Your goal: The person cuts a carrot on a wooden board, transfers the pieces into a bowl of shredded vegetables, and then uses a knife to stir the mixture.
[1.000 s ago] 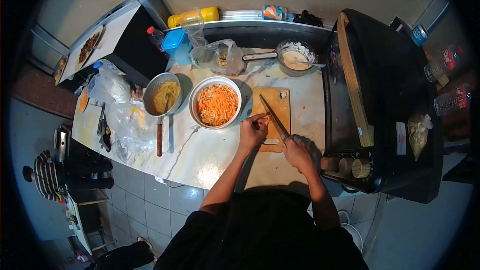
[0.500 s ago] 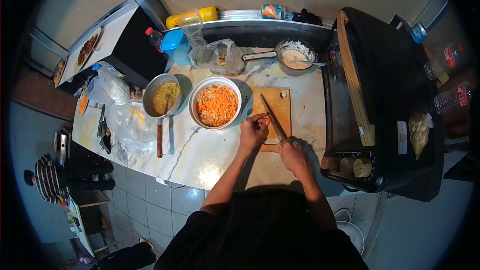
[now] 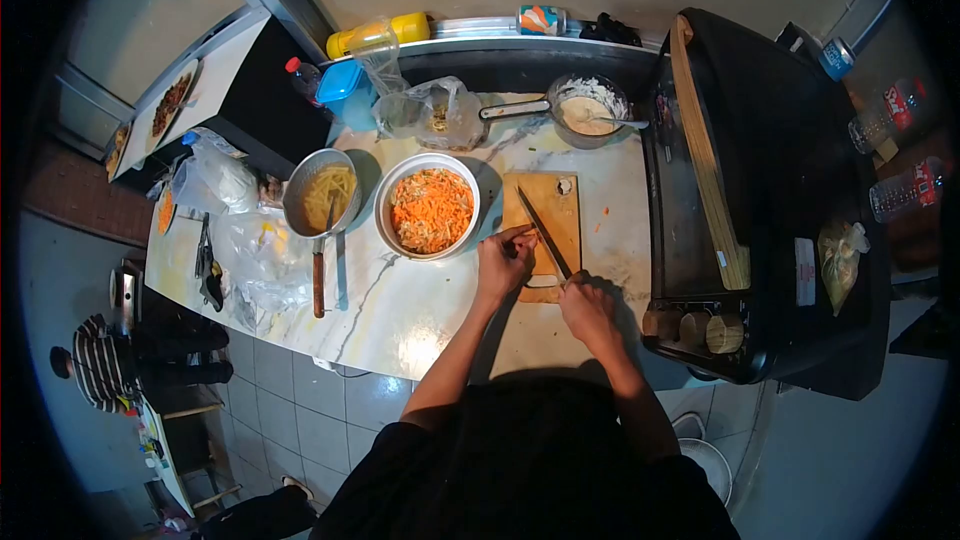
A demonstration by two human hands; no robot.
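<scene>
A wooden cutting board [image 3: 562, 202] lies on the marble-patterned counter in front of me. My right hand [image 3: 588, 310] is closed round the handle of a kitchen knife [image 3: 545, 232], whose long blade slants up and left across the board. Beside the blade, the fingers of my left hand [image 3: 506, 258] pinch a small orange piece of carrot [image 3: 537, 233], mostly hidden by the fingertips. Left of the board stands a white bowl [image 3: 382, 232] filled with shredded carrot [image 3: 432, 208] and paler shreds.
A pot of pale strips [image 3: 293, 210] and plastic bags [image 3: 265, 260] sit to the left. Behind the board is a pan of batter [image 3: 590, 112] with a spoon. A large black appliance [image 3: 790, 190] borders the right side. Another person [image 3: 105, 360] is at far left.
The whole view has shifted very slightly. Both hands and the knife stay in nearly the same place over the board.
</scene>
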